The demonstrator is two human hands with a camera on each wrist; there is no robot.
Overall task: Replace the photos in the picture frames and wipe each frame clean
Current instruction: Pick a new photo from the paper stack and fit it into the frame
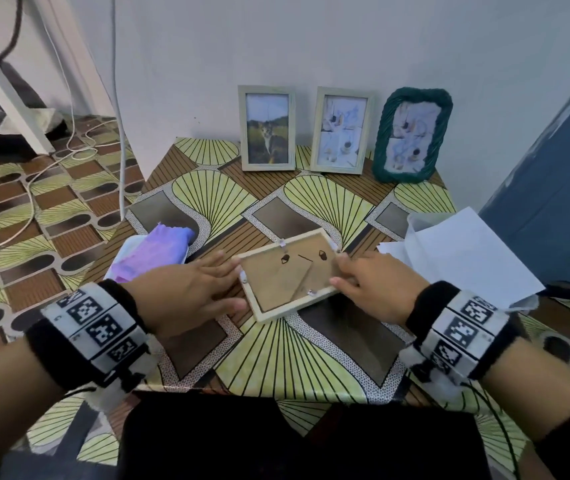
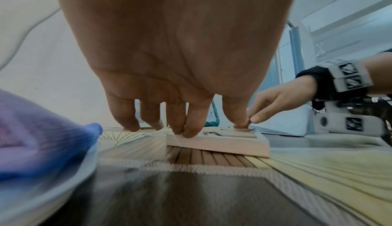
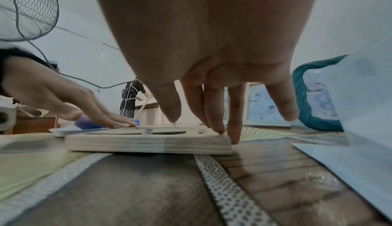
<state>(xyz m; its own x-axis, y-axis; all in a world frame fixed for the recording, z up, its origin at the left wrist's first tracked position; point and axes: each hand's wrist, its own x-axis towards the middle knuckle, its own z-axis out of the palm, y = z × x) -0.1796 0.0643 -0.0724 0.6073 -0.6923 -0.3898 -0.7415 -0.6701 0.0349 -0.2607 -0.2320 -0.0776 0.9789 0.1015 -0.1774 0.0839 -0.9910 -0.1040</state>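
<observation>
While the wooden frame (image 1: 292, 274) lies face down on the table (image 1: 328, 362), the left hand (image 1: 186, 296) and right hand (image 1: 377, 284) press flat fingers on its ends — neither grips it. If a finger pushes a small clip (image 1: 311, 292) too hard, the frame could slide — the glass may crack.

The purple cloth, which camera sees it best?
The head view: the purple cloth shows whole, lying left of the left hand. The left wrist view shows only a blurry close part of it; the right wrist view shows just a blue sliver behind the fingers.
</observation>
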